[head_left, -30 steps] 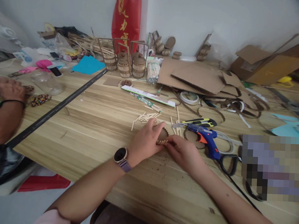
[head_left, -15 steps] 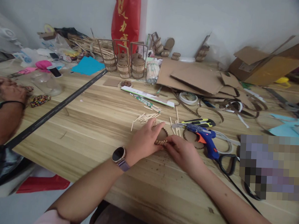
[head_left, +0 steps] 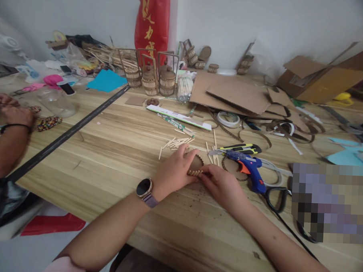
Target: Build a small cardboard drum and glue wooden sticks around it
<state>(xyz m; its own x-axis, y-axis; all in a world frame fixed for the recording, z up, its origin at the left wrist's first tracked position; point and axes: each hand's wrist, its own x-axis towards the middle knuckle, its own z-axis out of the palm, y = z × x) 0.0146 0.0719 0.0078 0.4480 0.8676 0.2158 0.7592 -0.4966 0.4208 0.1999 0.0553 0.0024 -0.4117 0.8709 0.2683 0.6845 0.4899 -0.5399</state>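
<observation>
My left hand [head_left: 175, 168] is closed around a round cardboard piece [head_left: 196, 164] with a dark corrugated rim, held just over the table. Along its near edge stands a row of short wooden sticks [head_left: 193, 172]. At the right end of that row, my right hand [head_left: 220, 183] pinches what looks like one of these sticks, mostly covered by the fingertips. Loose cut sticks [head_left: 176, 142] lie beyond my left hand. A blue hot glue gun [head_left: 252, 171] rests to the right, by a second cardboard ring [head_left: 236, 167] and a yellow-black utility knife [head_left: 241, 148].
Scissors [head_left: 277, 200] and the glue gun's cord lie to the right. Flat cardboard sheets [head_left: 237, 92], brown strips and a tape roll [head_left: 228, 119] are farther back. Small stick baskets [head_left: 167, 81] stand near the wall. Another person's hands [head_left: 15, 114] work at the left.
My two hands and the cardboard piece stay almost exactly where they were. The other person's hands at the left have shifted slightly.
</observation>
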